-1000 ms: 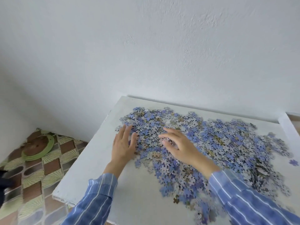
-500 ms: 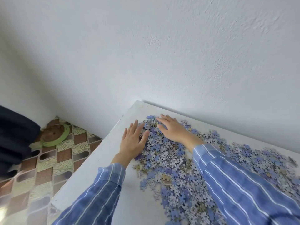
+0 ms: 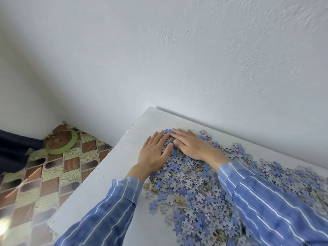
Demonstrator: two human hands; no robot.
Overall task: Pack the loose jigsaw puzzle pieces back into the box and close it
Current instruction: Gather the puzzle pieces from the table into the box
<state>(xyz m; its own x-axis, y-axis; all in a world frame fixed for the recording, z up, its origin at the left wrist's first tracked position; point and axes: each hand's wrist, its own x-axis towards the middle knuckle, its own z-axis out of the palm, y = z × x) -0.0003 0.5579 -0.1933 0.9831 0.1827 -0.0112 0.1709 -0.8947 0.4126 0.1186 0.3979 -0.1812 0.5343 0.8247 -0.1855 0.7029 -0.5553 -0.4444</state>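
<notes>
A wide heap of blue and grey jigsaw pieces (image 3: 191, 189) covers the white table (image 3: 110, 176), running off to the right. My left hand (image 3: 154, 153) lies flat on the heap's far left end, fingers spread. My right hand (image 3: 193, 146) lies flat beside it at the back corner of the heap, and its fingertips meet those of the left hand. Neither hand grips anything. Both arms wear blue striped sleeves. No box is in view.
A white wall (image 3: 195, 59) runs right behind the table. The table's left edge drops to a patterned tile floor (image 3: 44, 174). A brown round thing with a green rim (image 3: 62, 141) sits in the floor corner, beside a dark blue cloth (image 3: 14, 150).
Both hands have slid over the pieces toward the table's far left corner, and their fingertips have come together. The view has swung left and up, showing more wall.
</notes>
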